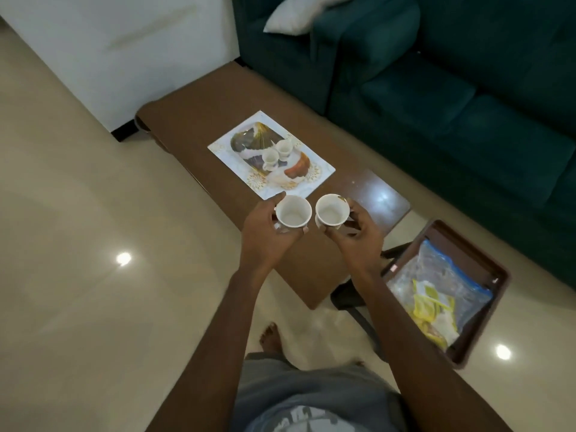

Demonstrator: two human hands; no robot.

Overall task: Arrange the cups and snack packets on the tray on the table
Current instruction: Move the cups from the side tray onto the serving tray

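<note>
A white patterned tray (230, 157) lies on the brown table (199, 101), with two small white cups (270, 157) (283, 148) standing upright side by side near its middle. My left hand (265, 235) grips a white cup (293, 211) just in front of the tray's near edge. To the right of it, my right hand (358, 232) holds another white cup (332, 210). Both held cups are upright and look empty. Snack packets (433, 307), yellow and white, lie in a clear plastic bag inside a brown tray (486, 266) at the lower right.
A dark green sofa (452, 88) runs along the far side of the table, with a white cushion (299, 14) on it. A white wall unit (124, 51) stands at the back left. Glossy beige floor (93, 244) surrounds the table, and my bare foot (270, 336) is near it.
</note>
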